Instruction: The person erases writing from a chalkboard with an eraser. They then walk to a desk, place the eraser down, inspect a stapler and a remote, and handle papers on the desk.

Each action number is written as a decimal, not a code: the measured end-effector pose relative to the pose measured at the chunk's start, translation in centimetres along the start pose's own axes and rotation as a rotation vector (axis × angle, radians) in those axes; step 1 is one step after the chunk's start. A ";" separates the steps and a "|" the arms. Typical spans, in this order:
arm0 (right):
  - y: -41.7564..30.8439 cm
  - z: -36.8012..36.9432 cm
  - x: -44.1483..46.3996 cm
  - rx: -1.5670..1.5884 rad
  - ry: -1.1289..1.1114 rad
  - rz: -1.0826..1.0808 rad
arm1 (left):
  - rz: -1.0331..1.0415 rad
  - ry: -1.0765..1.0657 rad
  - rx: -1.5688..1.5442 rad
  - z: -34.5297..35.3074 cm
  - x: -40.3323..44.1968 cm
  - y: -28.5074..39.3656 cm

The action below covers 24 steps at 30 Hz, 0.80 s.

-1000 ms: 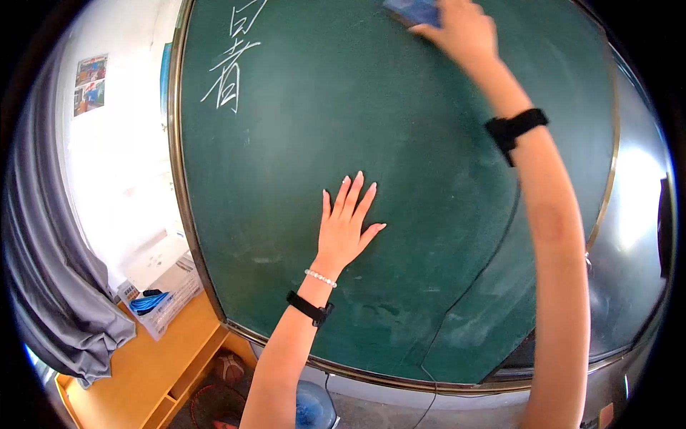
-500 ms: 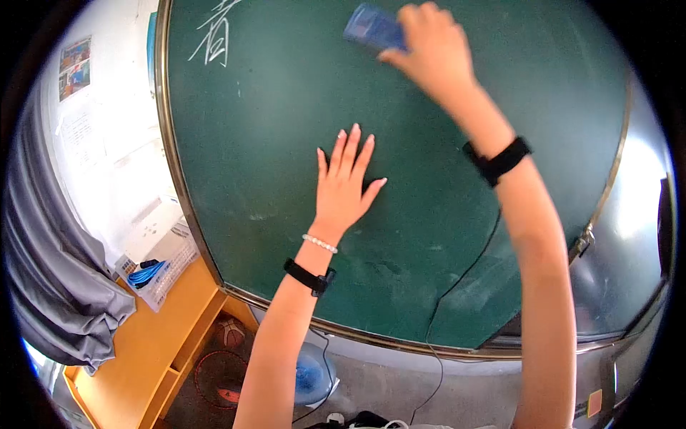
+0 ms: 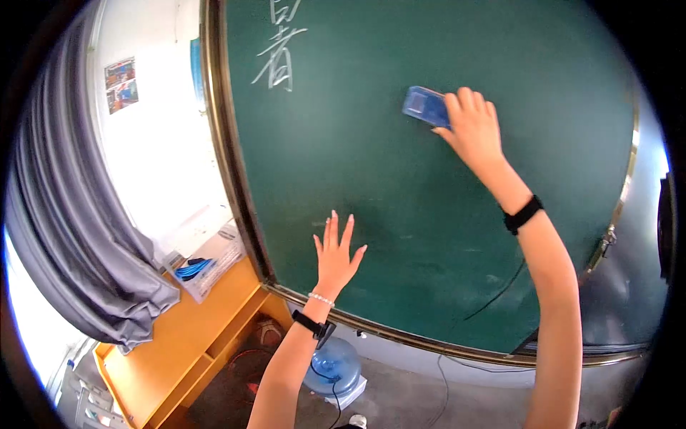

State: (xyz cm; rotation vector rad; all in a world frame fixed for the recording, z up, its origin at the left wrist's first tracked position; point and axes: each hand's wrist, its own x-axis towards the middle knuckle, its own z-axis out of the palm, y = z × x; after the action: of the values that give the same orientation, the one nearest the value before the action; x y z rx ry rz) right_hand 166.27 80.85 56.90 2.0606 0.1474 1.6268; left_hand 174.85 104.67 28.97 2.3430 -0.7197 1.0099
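A blue, block-shaped board eraser (image 3: 426, 106) is gripped in my right hand (image 3: 475, 127), high on the green chalkboard (image 3: 357, 157). My fingers wrap over its right end, and its left end points up and left. Lower on the board, my left hand (image 3: 336, 257) has its fingers spread, palm toward the surface, holding nothing. Whether its palm presses on the board I cannot tell. White chalk characters (image 3: 277, 61) stand at the board's upper left, the topmost cut off by the view's edge.
A yellow wooden desk (image 3: 168, 357) stands at lower left, bearing a clear plastic basket (image 3: 204, 275) with a blue cable. Grey curtains (image 3: 78, 200) hang beside it. Below the board stands a blue water jug (image 3: 336, 368). A black cord (image 3: 500, 293) hangs across the board's lower right.
The view has shifted, bringing more chalk writing into sight. Across the board, my right hand has moved down with the eraser. My left hand has moved lower and to the left.
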 end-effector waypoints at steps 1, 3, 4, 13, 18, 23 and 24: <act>0.9 -0.2 -0.7 -0.009 0.004 0.007 | 0.000 -0.030 0.031 0.2 -0.2 -0.3; 2.7 -1.8 -2.4 -0.044 -0.009 0.028 | 0.004 -0.057 0.072 -0.1 -0.7 -0.9; 4.0 -2.2 -3.2 -0.045 -0.028 0.033 | 0.004 -0.056 0.085 -0.2 -0.7 -1.1; 13.3 -5.7 -10.1 -0.151 -0.008 0.110 | -0.008 0.053 0.067 0.0 1.9 -0.3; 16.0 -8.1 -11.1 -0.196 -0.036 0.210 | 0.093 0.231 -0.082 0.6 4.7 2.9; 12.0 -4.9 -9.0 -0.103 -0.011 0.174 | 0.259 0.287 -0.157 1.1 7.0 6.5; 10.7 -4.1 -8.3 -0.060 -0.008 0.155 | 0.308 0.312 -0.185 0.6 7.6 7.9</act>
State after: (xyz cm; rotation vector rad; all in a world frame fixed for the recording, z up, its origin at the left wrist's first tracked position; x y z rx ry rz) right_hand 157.75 69.72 55.05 2.0767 -0.0648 1.6917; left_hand 174.64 96.40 36.17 1.8960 -1.0172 1.3401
